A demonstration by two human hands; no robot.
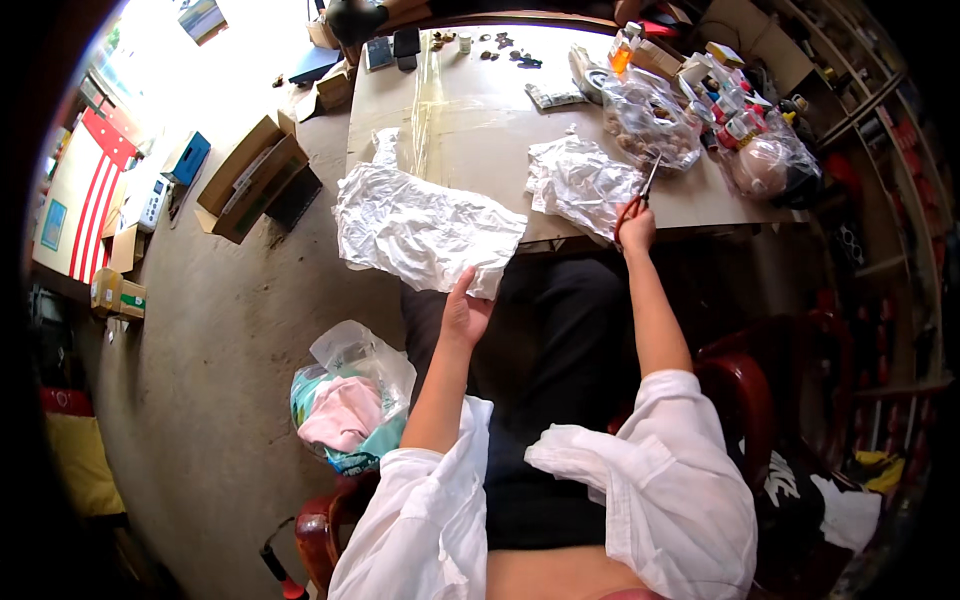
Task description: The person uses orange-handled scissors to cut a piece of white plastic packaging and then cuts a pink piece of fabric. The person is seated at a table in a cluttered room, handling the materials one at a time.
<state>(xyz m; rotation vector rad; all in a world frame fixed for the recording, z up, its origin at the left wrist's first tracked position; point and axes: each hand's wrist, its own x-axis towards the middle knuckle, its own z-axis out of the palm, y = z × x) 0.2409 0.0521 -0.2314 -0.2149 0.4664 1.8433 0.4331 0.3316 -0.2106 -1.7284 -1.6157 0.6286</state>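
My left hand [466, 312] is closed on the near right corner of a large piece of crumpled white cloth [425, 225], thumb on top. Most of that cloth lies on the left of the table, and its near edge hangs over the front. In my right hand [637, 230] is a pair of scissors [640, 195] with red handles, the blades pointing up and away. Beside the scissors a second crumpled white cloth piece [580, 178] rests on the table, its right end close to my right hand. Whether that hand also touches this cloth I cannot tell.
The pale table [480, 110] carries clear plastic bags [650, 120], bottles [740, 130] and small dark items [500, 42] at its far side. Cardboard boxes [258, 175] stand on the floor to the left. A bag with pink cloth [345, 410] sits beside my chair. Shelves [880, 120] line the right.
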